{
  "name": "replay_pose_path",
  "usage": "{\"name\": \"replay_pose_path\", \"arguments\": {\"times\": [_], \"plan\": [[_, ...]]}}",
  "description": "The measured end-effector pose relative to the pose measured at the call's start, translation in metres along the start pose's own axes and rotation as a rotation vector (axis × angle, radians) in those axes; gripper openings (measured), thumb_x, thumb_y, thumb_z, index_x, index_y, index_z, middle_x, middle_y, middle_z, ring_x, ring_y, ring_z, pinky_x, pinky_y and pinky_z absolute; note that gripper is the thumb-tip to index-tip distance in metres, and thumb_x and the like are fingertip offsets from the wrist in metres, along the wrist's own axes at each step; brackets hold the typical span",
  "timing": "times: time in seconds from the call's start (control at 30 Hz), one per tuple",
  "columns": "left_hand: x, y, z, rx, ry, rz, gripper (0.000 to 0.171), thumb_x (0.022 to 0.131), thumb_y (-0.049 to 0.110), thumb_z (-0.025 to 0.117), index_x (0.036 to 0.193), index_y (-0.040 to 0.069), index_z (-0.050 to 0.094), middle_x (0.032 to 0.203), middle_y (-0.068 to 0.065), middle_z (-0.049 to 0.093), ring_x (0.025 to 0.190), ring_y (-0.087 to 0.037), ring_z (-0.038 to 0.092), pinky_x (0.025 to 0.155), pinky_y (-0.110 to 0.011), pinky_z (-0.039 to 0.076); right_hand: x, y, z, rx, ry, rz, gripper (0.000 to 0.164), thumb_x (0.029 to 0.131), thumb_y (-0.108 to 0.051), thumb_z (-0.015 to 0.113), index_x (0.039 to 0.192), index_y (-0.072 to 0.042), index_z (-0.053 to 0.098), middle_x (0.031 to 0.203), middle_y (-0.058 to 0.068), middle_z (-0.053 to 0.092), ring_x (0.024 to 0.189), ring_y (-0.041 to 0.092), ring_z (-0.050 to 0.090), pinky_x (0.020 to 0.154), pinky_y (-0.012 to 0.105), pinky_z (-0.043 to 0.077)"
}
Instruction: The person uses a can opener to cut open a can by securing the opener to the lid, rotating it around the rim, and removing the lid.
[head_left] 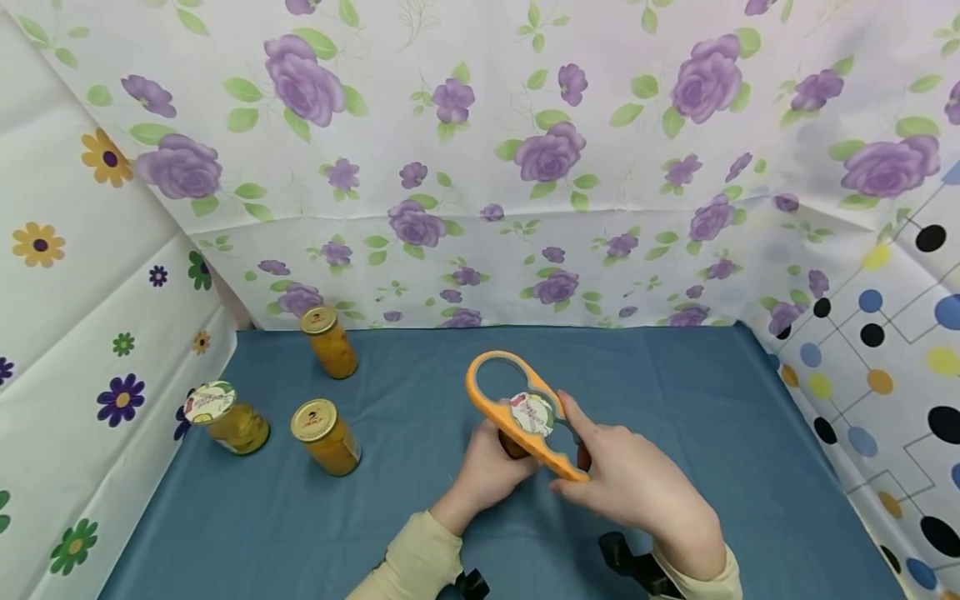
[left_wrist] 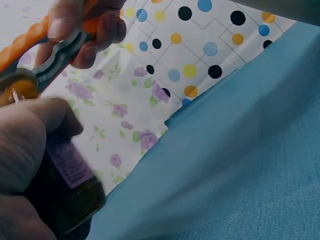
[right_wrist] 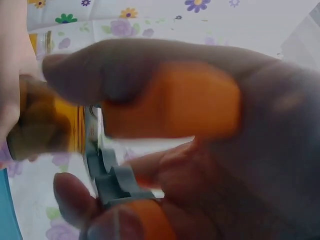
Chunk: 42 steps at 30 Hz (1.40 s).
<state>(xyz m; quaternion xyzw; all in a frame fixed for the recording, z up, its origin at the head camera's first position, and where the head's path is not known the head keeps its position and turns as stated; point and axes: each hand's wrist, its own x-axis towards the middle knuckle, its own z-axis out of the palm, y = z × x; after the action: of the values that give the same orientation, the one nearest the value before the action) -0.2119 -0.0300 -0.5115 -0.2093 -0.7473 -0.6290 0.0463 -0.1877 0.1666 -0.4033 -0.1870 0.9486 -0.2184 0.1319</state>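
My left hand (head_left: pixel 486 473) grips a glass jar (right_wrist: pixel 52 120) of yellowish contents around its body. The jar's round patterned lid (head_left: pixel 532 414) faces up and sits inside an orange and grey jar opener (head_left: pixel 561 465). My right hand (head_left: pixel 641 479) holds the opener by its two handle arms, thumb on one side and fingers on the other. In the right wrist view the grey toothed inner edge (right_wrist: pixel 112 175) lies beside the lid's rim. Part of a label (left_wrist: pixel 70 160) shows below my left thumb in the left wrist view; most of the jar is hidden in the head view.
Three more closed jars stand at the left of the blue-covered table (head_left: pixel 420 375): one with a patterned lid (head_left: pixel 212 402), one gold-lidded jar (head_left: pixel 327 437) nearer and another gold-lidded jar (head_left: pixel 328 342) farther back. Flowered and dotted cloths (head_left: pixel 487 183) wall the sides and back.
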Motion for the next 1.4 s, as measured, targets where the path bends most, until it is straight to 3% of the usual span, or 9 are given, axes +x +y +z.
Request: {"name": "replay_pose_path", "arguments": {"times": [0.1, 0.2, 0.37, 0.57, 0.87, 1.2, 1.4], "plan": [[0.0, 0.011, -0.003, -0.036, -0.054, 0.034, 0.054, 0.079, -0.003, 0.075, 0.126, 0.011, 0.053, 0.111, -0.007, 0.061, 0.097, -0.016, 0.06, 0.081, -0.042, 0.054, -0.004, 0.004, -0.004, -0.017, 0.009, -0.035, 0.101, 0.08, -0.047, 0.08, 0.158, -0.036, 0.016, 0.076, -0.015, 0.055, 0.052, 0.006, 0.048, 0.048, 0.029, 0.046], [0.001, 0.015, -0.004, -0.059, -0.099, 0.029, 0.051, 0.08, -0.003, 0.074, 0.124, 0.013, 0.053, 0.11, -0.004, 0.061, 0.096, -0.015, 0.059, 0.082, -0.04, 0.053, -0.007, 0.007, -0.008, -0.021, 0.008, -0.064, 0.102, 0.08, -0.045, 0.081, 0.157, -0.038, 0.016, 0.077, -0.016, 0.055, 0.054, 0.005, 0.048, 0.049, 0.028, 0.045], [0.001, 0.018, -0.004, -0.113, -0.138, -0.01, 0.051, 0.082, -0.001, 0.073, 0.126, 0.016, 0.053, 0.11, -0.003, 0.061, 0.095, -0.016, 0.06, 0.082, -0.039, 0.053, -0.009, 0.01, -0.011, -0.015, -0.003, -0.089, 0.1, 0.081, -0.039, 0.081, 0.157, -0.038, 0.016, 0.081, -0.015, 0.056, 0.059, 0.004, 0.049, 0.051, 0.028, 0.047], [0.001, 0.017, -0.005, -0.141, -0.195, -0.004, 0.054, 0.084, 0.002, 0.074, 0.131, 0.017, 0.052, 0.114, -0.003, 0.06, 0.097, -0.017, 0.06, 0.083, -0.038, 0.054, -0.01, 0.014, -0.013, 0.005, -0.019, -0.099, 0.097, 0.083, -0.026, 0.079, 0.156, -0.042, 0.017, 0.083, -0.015, 0.057, 0.059, 0.005, 0.05, 0.05, 0.029, 0.048], [0.003, 0.015, -0.008, -0.17, -0.251, 0.02, 0.056, 0.086, 0.003, 0.073, 0.135, 0.013, 0.049, 0.117, -0.005, 0.06, 0.101, -0.018, 0.06, 0.088, -0.039, 0.054, -0.011, 0.017, -0.014, -0.033, 0.002, -0.137, 0.095, 0.084, -0.032, 0.078, 0.157, -0.041, 0.017, 0.079, -0.017, 0.055, 0.059, 0.003, 0.05, 0.05, 0.027, 0.047], [-0.001, 0.016, -0.011, -0.177, -0.343, 0.016, 0.063, 0.084, -0.004, 0.07, 0.139, 0.012, 0.044, 0.121, -0.006, 0.058, 0.095, -0.017, 0.058, 0.081, -0.034, 0.053, -0.018, 0.019, -0.016, -0.076, 0.045, -0.192, 0.093, 0.083, -0.034, 0.078, 0.156, -0.041, 0.022, 0.076, -0.019, 0.053, 0.051, 0.001, 0.045, 0.046, 0.023, 0.044], [-0.001, 0.004, -0.01, -0.196, -0.343, 0.017, 0.067, 0.084, -0.001, 0.072, 0.142, 0.014, 0.044, 0.124, -0.005, 0.058, 0.1, -0.018, 0.058, 0.085, -0.037, 0.053, -0.021, 0.02, -0.018, -0.067, 0.057, -0.195, 0.094, 0.083, -0.036, 0.078, 0.156, -0.042, 0.02, 0.078, -0.019, 0.053, 0.053, 0.001, 0.046, 0.046, 0.023, 0.045]]}}
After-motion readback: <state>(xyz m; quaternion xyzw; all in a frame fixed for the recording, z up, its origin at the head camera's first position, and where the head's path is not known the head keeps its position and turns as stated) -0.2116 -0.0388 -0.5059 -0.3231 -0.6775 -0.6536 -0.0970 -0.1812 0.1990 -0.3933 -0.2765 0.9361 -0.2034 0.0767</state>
